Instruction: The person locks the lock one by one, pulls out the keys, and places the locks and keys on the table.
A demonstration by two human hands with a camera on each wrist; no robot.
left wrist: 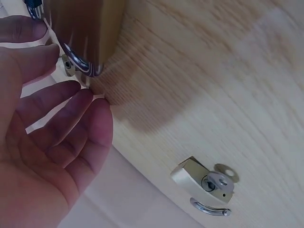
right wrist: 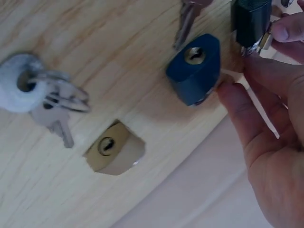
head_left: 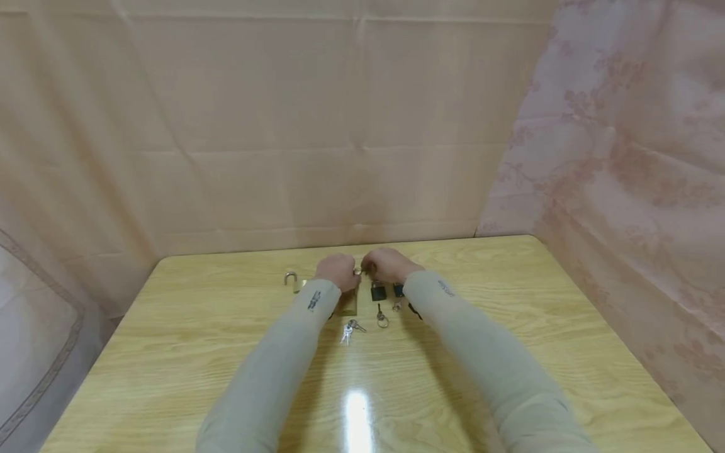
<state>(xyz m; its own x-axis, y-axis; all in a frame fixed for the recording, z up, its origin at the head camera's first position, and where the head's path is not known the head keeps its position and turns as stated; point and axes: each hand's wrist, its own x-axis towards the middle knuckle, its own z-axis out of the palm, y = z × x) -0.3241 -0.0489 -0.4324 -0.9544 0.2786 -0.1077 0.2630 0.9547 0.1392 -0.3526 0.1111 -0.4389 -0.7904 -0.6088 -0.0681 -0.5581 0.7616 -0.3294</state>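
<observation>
My left hand [head_left: 338, 272] pinches a small brass piece, which looks like a small padlock [left wrist: 68, 65], between thumb and fingertips above the table's far side. Close against it, my right hand [head_left: 386, 265] has bent fingers with fingertips right at the same brass piece; I cannot tell whether it grips anything. In the left wrist view a big brass padlock [left wrist: 85, 28] with a shiny shackle stands beside the left fingers. Two dark padlocks, one nearer [right wrist: 194, 71] and one farther [right wrist: 249, 23], stand by the right hand.
An open brass padlock [left wrist: 204, 183] with a key in it lies left of the hands. Another brass padlock [right wrist: 116, 147] stands on the table's right side. Nearer the person lie a bunch of keys [head_left: 349, 331] and a key on a ring [head_left: 382, 316]. Cloth hangs behind the table [head_left: 226, 377].
</observation>
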